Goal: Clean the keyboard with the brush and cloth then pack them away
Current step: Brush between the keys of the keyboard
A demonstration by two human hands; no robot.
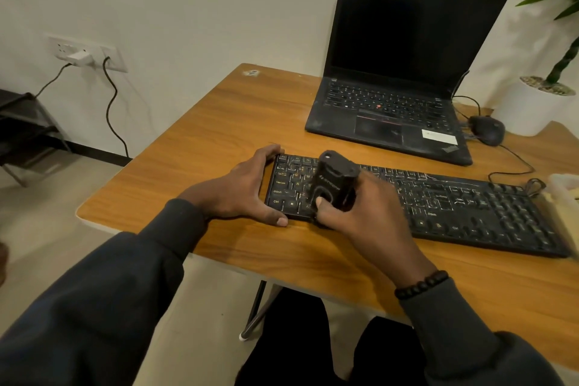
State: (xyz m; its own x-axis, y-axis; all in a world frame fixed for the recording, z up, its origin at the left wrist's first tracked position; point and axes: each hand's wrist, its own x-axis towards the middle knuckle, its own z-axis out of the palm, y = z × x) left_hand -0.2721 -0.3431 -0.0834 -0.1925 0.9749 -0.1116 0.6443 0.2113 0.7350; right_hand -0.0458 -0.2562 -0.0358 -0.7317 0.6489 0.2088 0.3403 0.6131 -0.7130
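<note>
Long black corded keyboard (438, 207) flat on the orange-brown wooden table (203, 135), slanting away to the right, its left end between the two hands. Left hand (247, 188) clamped on that left end: fingers curled over the far corner, thumb hooked along the near edge. Right hand (363, 213) wrapped round a chunky black brush with a rounded plastic handle (335, 182), thumb pressed on its near face, handle tilted up and away, lower end down on the keys just right of the left hand; bristles hidden behind the handle and fingers. Black beaded bracelet (421, 284) at the right wrist, dark grey sleeves on both arms.

Beyond the right hand, well apart from it, an open black laptop (398, 84) with a dark screen. Right of that, a black corded mouse (487, 130) and a white plant pot (529, 110) holding a green plant. Far right of the right hand, at the keyboard's end, a pale blurred object, partly cut off, not identifiable. Far beyond the left hand, a white wall socket (87, 53) with a charger and black cables hanging from it.
</note>
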